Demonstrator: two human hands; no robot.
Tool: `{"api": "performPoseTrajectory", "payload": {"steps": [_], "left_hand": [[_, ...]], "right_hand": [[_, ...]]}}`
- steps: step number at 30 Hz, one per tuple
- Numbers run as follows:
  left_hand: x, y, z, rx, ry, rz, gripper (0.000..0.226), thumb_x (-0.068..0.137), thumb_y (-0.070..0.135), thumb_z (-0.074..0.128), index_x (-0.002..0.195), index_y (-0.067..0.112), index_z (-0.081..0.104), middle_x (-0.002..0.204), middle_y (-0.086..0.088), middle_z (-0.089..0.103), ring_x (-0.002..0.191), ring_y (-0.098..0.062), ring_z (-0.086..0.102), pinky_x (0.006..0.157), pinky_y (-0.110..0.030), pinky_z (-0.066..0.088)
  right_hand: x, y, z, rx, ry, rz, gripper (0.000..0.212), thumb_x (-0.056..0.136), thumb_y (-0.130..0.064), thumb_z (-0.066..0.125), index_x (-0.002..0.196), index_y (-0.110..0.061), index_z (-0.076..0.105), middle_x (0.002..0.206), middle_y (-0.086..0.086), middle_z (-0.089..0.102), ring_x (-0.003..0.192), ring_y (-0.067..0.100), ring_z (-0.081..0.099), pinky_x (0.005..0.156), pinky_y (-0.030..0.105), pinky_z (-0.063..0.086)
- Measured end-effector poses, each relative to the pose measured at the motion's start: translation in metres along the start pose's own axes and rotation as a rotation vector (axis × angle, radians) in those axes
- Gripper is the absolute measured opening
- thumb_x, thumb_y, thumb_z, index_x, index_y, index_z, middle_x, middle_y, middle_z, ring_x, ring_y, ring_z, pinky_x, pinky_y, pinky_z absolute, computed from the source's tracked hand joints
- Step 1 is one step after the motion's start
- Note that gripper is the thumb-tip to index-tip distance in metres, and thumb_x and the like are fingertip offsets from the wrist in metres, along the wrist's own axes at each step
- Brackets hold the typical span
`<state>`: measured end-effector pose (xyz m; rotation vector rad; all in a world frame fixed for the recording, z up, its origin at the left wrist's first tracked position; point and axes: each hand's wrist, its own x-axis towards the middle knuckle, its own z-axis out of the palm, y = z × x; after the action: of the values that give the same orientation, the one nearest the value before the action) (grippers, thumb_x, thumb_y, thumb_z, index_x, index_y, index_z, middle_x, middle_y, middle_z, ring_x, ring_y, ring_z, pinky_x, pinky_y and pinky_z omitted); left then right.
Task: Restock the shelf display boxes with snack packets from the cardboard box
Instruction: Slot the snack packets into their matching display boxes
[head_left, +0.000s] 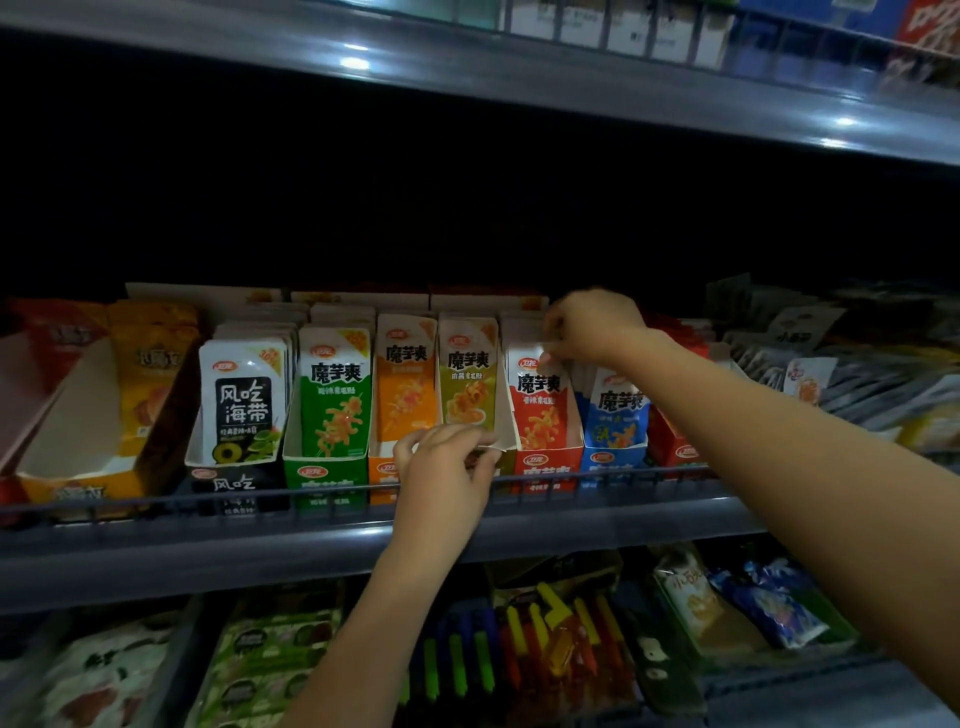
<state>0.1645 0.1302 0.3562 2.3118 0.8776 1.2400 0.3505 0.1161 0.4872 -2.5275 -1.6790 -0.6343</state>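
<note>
Our right hand (592, 327) pinches the top of a red packet (537, 400); our left hand (441, 457) grips its box (545, 460) front; packets look light, floppy, best held by top edges

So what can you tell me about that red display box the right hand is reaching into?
The red display box is printed cardboard, with a low front wall bearing a logo and white inner sides. It stands upright on the middle shelf, between an olive box and a blue one, behind the wire rail. Red-and-white packets stand in it, facing out. The right hand pinches the top of the front packet.
</note>
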Motion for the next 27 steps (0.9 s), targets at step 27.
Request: {"api": "performPoseTrajectory", "payload": {"steps": [27], "left_hand": [[-0.297, -0.082, 0.017, -0.085, -0.57, -0.735, 0.024, 0.099, 0.029, 0.046, 0.117, 0.024, 0.061, 0.109, 0.003, 0.065, 0.093, -0.011, 0.06, 0.071, -0.019, 0.044]], "right_hand": [[-0.349, -0.14, 0.219, 1.071, -0.706, 0.295, 0.026, 0.087, -0.034, 0.065, 0.108, -0.021, 0.068, 0.099, -0.005, 0.066, 0.091, 0.009, 0.06, 0.072, 0.013, 0.045]]}}
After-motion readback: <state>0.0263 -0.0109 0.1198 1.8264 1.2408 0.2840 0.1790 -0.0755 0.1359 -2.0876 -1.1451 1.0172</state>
